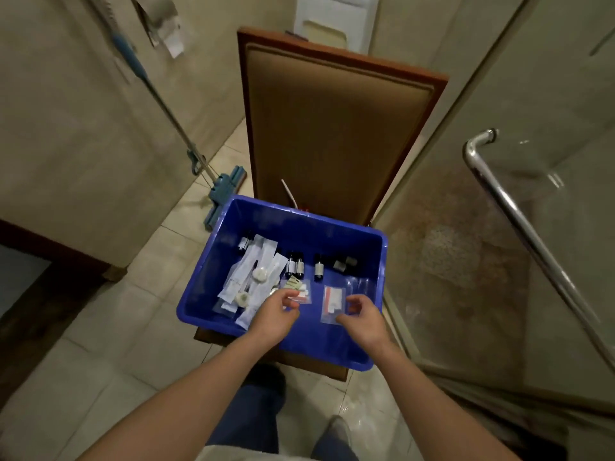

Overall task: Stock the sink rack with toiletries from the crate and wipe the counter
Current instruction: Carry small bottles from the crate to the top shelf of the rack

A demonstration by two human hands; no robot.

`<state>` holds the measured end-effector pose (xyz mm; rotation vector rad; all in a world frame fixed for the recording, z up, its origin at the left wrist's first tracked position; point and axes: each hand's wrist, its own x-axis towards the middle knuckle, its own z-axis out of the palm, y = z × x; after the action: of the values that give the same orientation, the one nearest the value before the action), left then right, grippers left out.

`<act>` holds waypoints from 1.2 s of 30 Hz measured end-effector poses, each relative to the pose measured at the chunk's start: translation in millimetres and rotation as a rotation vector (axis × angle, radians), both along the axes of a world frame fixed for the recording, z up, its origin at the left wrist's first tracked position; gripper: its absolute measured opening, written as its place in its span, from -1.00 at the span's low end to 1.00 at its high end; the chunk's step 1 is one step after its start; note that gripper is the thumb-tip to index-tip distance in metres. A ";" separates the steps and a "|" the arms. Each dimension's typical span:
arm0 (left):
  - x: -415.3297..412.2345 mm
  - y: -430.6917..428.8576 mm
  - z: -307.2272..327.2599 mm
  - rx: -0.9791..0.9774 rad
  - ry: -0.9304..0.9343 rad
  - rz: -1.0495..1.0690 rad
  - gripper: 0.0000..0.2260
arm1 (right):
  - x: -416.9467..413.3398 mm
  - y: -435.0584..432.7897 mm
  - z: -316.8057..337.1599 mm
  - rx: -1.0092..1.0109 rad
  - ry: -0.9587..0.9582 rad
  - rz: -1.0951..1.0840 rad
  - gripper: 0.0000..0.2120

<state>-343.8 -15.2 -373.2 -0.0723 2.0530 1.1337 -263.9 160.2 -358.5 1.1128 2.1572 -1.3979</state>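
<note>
A blue plastic crate (332,224) sits on the seat of a brown chair (332,121). Inside lie long white wrapped packets (246,274) on the left, several small dark bottles (295,265) in the middle, and clear sachets (333,302) near the front. My left hand (273,314) reaches into the crate and pinches a small clear sachet (298,296) between thumb and fingers. My right hand (361,319) hovers over the front right of the crate with fingers curled, its fingertips at the edge of another clear sachet; whether it grips the sachet is unclear.
A blue mop (223,194) leans against the tiled wall on the left. A glass shower door with a chrome handle (519,221) stands close on the right. A toilet (332,21) is behind the chair. A dark wooden frame (50,247) runs along the left.
</note>
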 end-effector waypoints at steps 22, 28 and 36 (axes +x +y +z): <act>-89.5 7.5 -185.5 -0.047 -0.165 -0.246 -0.64 | -86.5 -37.2 -191.7 -0.175 -0.185 -0.368 -0.58; -91.9 15.9 -214.9 -0.065 -0.136 -0.192 -0.64 | -94.5 -35.3 -225.5 -0.137 -0.177 -0.343 -0.60; -89.5 19.3 -221.0 -0.094 -0.092 -0.157 -0.65 | -101.2 -32.0 -241.1 -0.150 -0.205 -0.330 -0.65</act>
<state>-433.3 4.2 -594.2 -0.0089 1.9926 0.9209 -365.1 128.2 -599.7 1.5305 1.7538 -1.4758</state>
